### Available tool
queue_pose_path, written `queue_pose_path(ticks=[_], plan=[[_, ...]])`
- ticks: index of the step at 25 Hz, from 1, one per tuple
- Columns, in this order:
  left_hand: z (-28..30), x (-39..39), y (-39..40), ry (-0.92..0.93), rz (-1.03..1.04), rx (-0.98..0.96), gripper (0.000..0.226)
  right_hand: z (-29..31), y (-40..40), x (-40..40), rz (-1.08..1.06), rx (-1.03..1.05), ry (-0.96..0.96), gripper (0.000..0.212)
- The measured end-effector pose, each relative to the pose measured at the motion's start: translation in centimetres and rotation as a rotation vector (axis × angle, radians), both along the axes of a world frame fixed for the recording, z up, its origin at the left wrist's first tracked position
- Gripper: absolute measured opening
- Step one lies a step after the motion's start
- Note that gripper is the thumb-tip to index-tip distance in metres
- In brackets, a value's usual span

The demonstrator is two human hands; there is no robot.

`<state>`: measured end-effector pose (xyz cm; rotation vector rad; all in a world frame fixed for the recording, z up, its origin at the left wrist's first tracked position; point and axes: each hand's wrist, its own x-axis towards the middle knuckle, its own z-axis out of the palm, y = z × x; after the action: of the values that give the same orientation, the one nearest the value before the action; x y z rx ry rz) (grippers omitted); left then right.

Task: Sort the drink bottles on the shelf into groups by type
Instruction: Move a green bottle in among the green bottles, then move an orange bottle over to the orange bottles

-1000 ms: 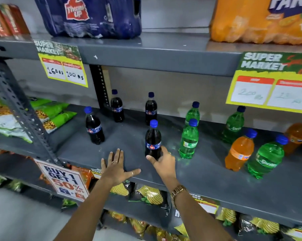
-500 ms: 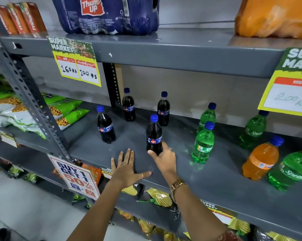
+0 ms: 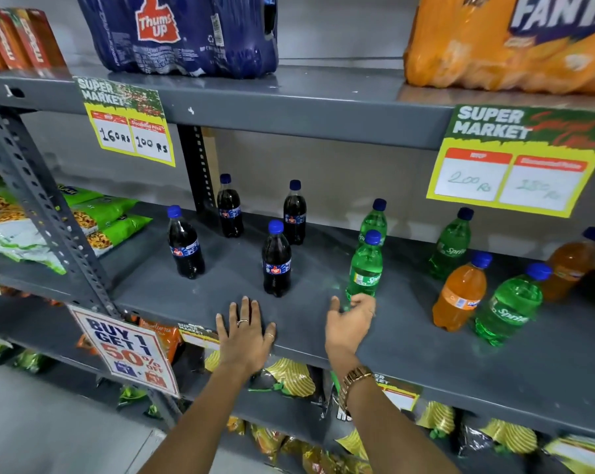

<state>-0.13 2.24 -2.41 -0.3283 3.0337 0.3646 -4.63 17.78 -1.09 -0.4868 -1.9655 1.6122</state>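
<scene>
Several dark cola bottles with blue caps stand at the left of the grey shelf; the nearest cola bottle is just beyond my hands. Green Sprite bottles stand right of them, the closest green bottle directly above my right hand, which is open with fingers spread just short of the bottle's base. An orange bottle and another green bottle stand further right, and a second orange bottle behind. My left hand lies flat and open on the shelf's front edge.
Snack bags lie on the shelf to the left of a perforated upright post. Shrink-wrapped Thums Up and Fanta packs sit on the shelf above. Price signs hang from that shelf's edge. Chip bags fill the shelf below.
My right hand has let go of the nearest cola bottle and moved right, to the base of the closest green bottle. My left hand stays flat on the shelf.
</scene>
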Motion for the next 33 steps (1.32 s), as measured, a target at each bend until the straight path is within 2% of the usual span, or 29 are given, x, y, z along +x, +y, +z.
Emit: queue_pose_path(ticks=[4, 6, 8, 13, 19, 22, 24, 28, 33], plan=[[-0.4, 0.4, 4.2, 0.024, -0.027, 0.011, 0.062, 0.2, 3.2, -0.5, -0.044, 0.007, -0.017, 0.047], [-0.5, 0.2, 5.4, 0.014, -0.067, -0.016, 0.063, 0.0, 4.0, -1.0, 0.017, 0.047, -0.049, 0.064], [-0.7, -0.1, 5.7, 0.008, -0.085, -0.025, 0.064, -0.3, 4.3, -1.5, 0.090, 0.126, -0.098, 0.070], [-0.4, -0.4, 5.4, -0.031, -0.097, 0.001, 0.065, -0.7, 4.3, -1.3, 0.140, 0.203, -0.145, 0.053], [0.0, 0.0, 5.6, -0.044, -0.101, -0.004, 0.064, -0.7, 4.3, -0.2, 0.139, 0.207, -0.157, 0.056], [0.4, 0.3, 6.4, -0.046, -0.090, -0.008, 0.061, -0.5, 4.8, 0.1, 0.174, 0.153, -0.133, 0.066], [0.6, 0.5, 7.6, -0.030, -0.137, 0.013, 0.059, -0.5, 5.7, 0.6, 0.115, 0.072, -0.108, 0.062], [0.7, 1.0, 11.5, 0.026, -0.317, 0.040, 0.054, -0.3, 9.5, 1.9, -0.161, 0.012, -0.046, 0.035], [0.5, 0.8, 15.8, 0.048, -0.469, 0.039, 0.053, 0.1, 14.5, 2.3, -0.239, 0.058, -0.067, 0.050]])
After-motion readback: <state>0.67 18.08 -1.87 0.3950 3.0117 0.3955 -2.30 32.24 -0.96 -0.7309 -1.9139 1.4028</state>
